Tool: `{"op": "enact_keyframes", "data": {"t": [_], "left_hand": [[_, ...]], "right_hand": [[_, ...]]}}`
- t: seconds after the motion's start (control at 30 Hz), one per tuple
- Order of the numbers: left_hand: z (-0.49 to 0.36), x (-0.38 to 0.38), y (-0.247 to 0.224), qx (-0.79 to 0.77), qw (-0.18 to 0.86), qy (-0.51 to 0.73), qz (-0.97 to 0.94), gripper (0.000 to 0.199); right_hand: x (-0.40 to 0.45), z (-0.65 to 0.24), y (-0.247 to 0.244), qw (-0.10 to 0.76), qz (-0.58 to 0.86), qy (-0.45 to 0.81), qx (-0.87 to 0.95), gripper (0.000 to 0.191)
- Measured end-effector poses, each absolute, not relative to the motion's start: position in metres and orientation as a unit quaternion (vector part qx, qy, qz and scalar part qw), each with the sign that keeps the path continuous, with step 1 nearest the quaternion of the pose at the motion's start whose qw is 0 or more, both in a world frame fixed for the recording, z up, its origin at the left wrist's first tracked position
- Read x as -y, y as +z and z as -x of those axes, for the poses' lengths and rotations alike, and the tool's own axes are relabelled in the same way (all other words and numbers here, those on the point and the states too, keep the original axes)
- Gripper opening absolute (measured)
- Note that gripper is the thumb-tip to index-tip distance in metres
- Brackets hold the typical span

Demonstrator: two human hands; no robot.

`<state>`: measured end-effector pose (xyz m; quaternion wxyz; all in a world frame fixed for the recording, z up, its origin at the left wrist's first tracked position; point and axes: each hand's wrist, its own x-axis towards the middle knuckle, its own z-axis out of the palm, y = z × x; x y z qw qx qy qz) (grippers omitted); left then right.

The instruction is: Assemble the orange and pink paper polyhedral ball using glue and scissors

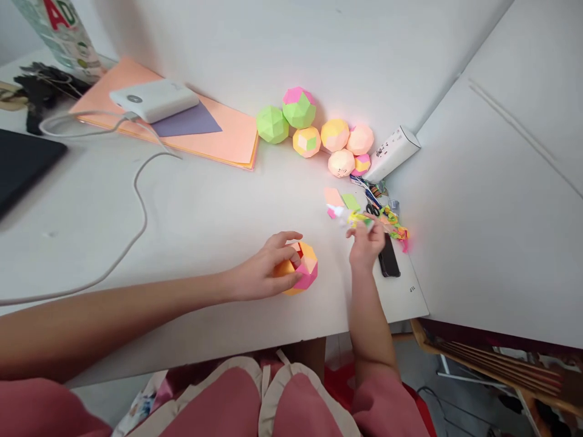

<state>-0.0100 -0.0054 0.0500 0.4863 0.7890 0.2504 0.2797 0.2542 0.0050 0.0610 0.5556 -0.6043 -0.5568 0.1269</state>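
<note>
Clock directions taken from the held ball, 12 pointing toward the wall.

- 1 faceted paper ball in orange, pink and peach [308, 272], resting on the white desktop [204, 224] before the wearer; red shows inside its opening. The left hand [279, 267] covers its 9 o'clock side, thumb on a pink facet, 1 finger bent at the opening, the hand loosely curved around the ball.
- 1 small white, yellow and green tube-like item [356, 217], blurred, at 2 o'clock. The right hand [367, 243] pinches it with fingertips nearly together and hides 1 end; firmness cannot be told.
- 3 flat paper pieces at 1 o'clock: peach slip [333, 195], green slip [351, 201], small pink slip [331, 213], near the tube-like item.
- 1 pair of black-handled scissors [373, 210], just beyond the right hand, amid clutter; crumpled multicoloured scraps [401, 232] crowd its far side.
- 1 black phone [390, 260], at 3 o'clock, just beside the right wrist.
- 7 finished paper balls [335, 135], clustered at 12 to 1 o'clock near the wall.
- 1 white angular box [392, 154], tilted, 1 o'clock.
- 1 stack of peach paper [232, 136], 11 o'clock, bearing 1 purple sheet [191, 121] and 1 white power bank [155, 101].
- 1 white cable [142, 206], curving across 10 o'clock.
</note>
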Motion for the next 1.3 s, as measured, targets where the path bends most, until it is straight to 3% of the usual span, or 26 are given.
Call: {"op": "enact_keyframes", "data": {"t": [0.13,0.3,0.53,1.3], "left_hand": [[0.012,0.004,0.057,-0.244,0.491,0.266,-0.793,0.021],[0.012,0.000,0.059,-0.256,0.513,0.256,-0.778,0.025],[0.013,-0.009,0.058,-0.247,0.590,0.238,-0.731,0.028],[0.013,-0.009,0.050,-0.242,0.622,0.267,-0.695,0.021]], "right_hand": [[0.004,-0.251,0.123,0.645,0.478,0.156,0.575,0.041],[0.005,-0.208,0.173,0.588,0.399,0.204,0.674,0.044],[-0.004,-0.186,0.152,0.442,0.392,0.332,0.735,0.042],[-0.008,-0.187,0.142,0.436,0.340,0.292,0.781,0.045]]}}
